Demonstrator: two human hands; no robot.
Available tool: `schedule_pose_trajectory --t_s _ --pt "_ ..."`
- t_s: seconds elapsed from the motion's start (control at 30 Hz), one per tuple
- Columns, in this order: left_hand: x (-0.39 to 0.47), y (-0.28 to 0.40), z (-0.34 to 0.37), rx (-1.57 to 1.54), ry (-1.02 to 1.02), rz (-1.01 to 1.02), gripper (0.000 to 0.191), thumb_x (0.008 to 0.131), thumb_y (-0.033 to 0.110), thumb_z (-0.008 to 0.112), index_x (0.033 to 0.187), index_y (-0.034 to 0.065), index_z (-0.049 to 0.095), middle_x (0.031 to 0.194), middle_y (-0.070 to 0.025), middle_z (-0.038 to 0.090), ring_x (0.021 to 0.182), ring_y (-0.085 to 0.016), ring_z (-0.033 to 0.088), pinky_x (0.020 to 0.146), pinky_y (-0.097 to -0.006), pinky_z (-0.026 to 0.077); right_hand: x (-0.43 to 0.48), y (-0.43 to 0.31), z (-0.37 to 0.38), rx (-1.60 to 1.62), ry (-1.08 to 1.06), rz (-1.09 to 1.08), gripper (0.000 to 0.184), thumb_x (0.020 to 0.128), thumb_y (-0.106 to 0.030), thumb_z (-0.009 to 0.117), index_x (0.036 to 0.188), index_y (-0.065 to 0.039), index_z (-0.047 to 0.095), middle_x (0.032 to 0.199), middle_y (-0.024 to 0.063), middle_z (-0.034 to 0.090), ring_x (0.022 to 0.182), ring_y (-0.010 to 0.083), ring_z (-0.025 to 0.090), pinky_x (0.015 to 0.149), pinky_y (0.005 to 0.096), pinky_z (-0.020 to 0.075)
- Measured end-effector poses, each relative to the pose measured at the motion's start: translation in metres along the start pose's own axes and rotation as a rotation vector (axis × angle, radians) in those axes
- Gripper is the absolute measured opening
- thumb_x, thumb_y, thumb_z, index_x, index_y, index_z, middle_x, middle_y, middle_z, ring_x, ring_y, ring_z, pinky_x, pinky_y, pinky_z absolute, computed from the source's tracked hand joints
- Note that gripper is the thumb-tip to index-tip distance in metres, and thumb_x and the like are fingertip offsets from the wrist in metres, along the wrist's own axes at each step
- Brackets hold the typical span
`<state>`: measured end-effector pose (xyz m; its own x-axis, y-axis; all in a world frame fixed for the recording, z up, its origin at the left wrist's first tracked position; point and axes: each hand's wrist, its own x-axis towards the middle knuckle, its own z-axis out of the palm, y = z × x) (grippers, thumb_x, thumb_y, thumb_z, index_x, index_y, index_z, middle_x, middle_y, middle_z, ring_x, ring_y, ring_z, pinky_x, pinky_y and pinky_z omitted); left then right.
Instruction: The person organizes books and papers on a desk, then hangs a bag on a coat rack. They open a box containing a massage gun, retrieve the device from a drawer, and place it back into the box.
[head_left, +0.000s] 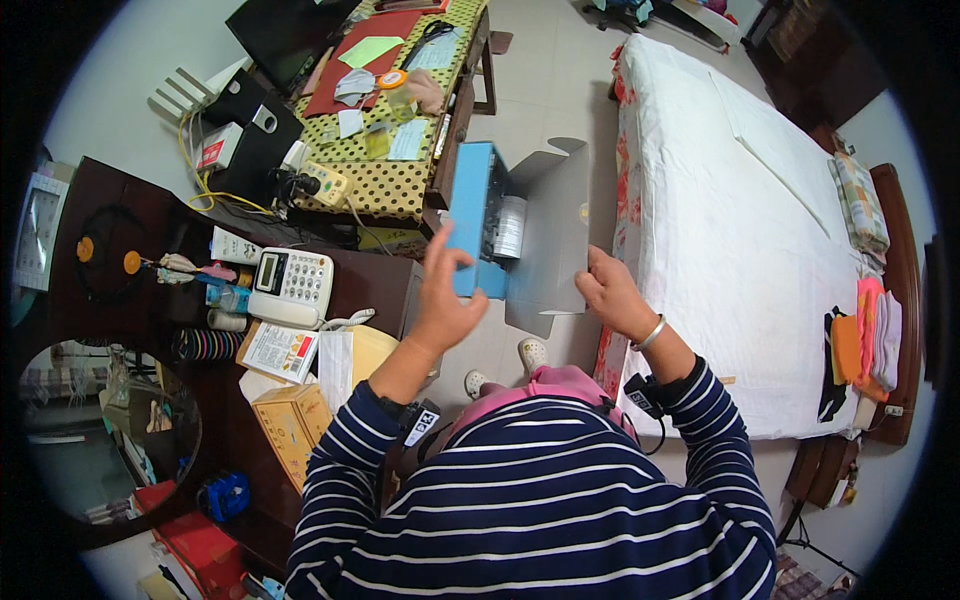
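A light-blue cardboard box (468, 202) is before me over the gap between the desk and the bed, with its lid (553, 225) swung out to the right. The lid's inner side is grey, with side flaps. Inside the box are dark contents and a white cylindrical thing (511, 225) bearing small print. My right hand (616, 292) pinches the lid's right edge near its lower corner. At the box's near left side is my left hand (444, 292), fingers spread; whether it touches the box I cannot tell. What supports the box is hidden.
At left, a dark wood cabinet (375, 281) bears a white corded telephone (292, 281) and a yellow carton (289, 420). Beyond it, a desk with a dotted cloth (375, 187) holds a power strip (328, 186) and papers. A white-covered bed (705, 247) flanks me at right.
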<state>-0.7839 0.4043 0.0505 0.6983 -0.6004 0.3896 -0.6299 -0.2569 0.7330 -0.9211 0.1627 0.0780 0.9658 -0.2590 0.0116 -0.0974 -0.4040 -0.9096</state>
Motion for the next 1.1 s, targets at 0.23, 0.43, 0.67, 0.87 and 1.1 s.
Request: schedule_pose_trajectory --t_s 0.23,0.43,0.67,0.87,1.1 --pt "-0.006 -0.043 -0.016 -0.355 0.041 -0.515 0.064 0.079 0.007 0.077 0.131 0.0008 0.042 0.134 -0.0216 0.055 0.120 -0.027 0.058 0.101 -0.0375 0.047 -0.010 0.021 -0.026 0.253 -0.022 0.115 0.029 0.094 -0.010 0.050 0.117 0.005 0.061 0.086 0.0041 0.065 0.071 0.0107 0.057 0.063 0.0279 0.0484" --pt "-0.021 -0.056 -0.020 -0.856 0.085 -0.659 0.065 0.083 -0.006 0.069 0.139 0.0002 0.037 0.131 -0.0173 0.060 0.109 -0.020 0.062 0.092 -0.0319 0.052 -0.022 0.017 -0.052 0.359 -0.064 0.171 0.033 0.093 -0.011 0.049 0.120 0.003 0.062 0.093 0.0005 0.064 0.077 0.0080 0.056 0.067 0.0232 0.0464" --pt "-0.037 -0.075 -0.023 -1.073 0.100 -0.699 0.065 0.085 -0.004 0.061 0.146 -0.0044 0.039 0.137 -0.0151 0.058 0.122 -0.022 0.060 0.104 -0.0338 0.048 -0.035 0.017 -0.091 0.392 -0.019 0.228 0.040 0.091 -0.008 0.049 0.126 0.006 0.060 0.108 0.0044 0.067 0.094 0.0106 0.060 0.087 0.0262 0.0485" --pt "-0.042 -0.078 -0.022 -1.138 0.107 -0.705 0.067 0.084 0.005 0.066 0.146 -0.0037 0.043 0.136 -0.0121 0.059 0.122 -0.023 0.060 0.106 -0.0349 0.047 -0.040 0.028 -0.109 0.474 0.196 0.232 0.037 0.097 -0.013 0.052 0.128 0.005 0.060 0.108 0.0046 0.069 0.092 0.0098 0.064 0.083 0.0254 0.0516" --pt "-0.042 -0.073 -0.016 -1.278 0.137 -0.677 0.069 0.081 0.005 0.067 0.145 -0.0027 0.043 0.132 -0.0103 0.060 0.121 -0.021 0.059 0.105 -0.0337 0.047 -0.041 0.046 -0.120 0.482 0.415 0.360 0.034 0.098 -0.022 0.064 0.122 0.002 0.063 0.095 0.0031 0.069 0.076 0.0088 0.065 0.064 0.0254 0.0556"
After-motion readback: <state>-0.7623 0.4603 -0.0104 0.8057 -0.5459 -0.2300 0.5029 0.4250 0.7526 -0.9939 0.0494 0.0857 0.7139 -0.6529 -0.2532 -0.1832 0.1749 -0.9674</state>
